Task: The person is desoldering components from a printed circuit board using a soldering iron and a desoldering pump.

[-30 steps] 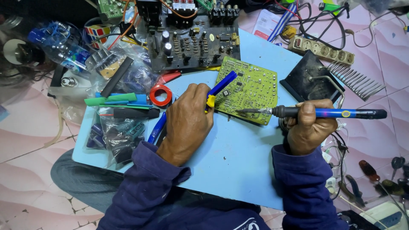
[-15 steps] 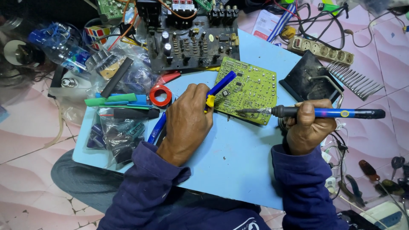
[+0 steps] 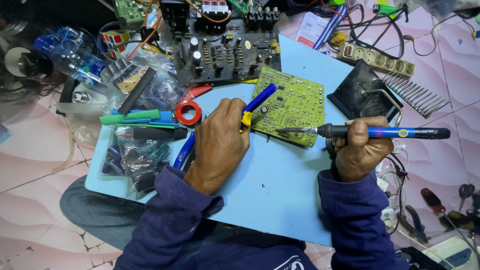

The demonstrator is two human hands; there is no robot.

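**benchrat:** So where's this at? The right hand [image 3: 361, 150] is wrapped tight around a blue-and-black soldering iron [image 3: 380, 132], fingers closed on the handle, tip resting at the near edge of the yellow-green printed circuit board [image 3: 290, 105]. That board lies flat on the pale blue work board [image 3: 270, 190], up by its far edge.

**solderjoe:** Looks mid-job to me — the tip is on the board, so a joint is being worked right now. The left hand [image 3: 220, 142] has its fingers curled shut around a blue-and-yellow pump-style tool [image 3: 255, 105], nose aimed at the same board, just beside the iron's tip.

**benchrat:** Anything finished?

**solderjoe:** Can't tell from here; the joints are too small to read. No loose parts show next to the board. The bigger black circuit board with tall capacitors [image 3: 225, 50] sits just behind it, untouched, and the red ring of tape [image 3: 188, 112] lies left of the hand — so I'd guess plenty is left.
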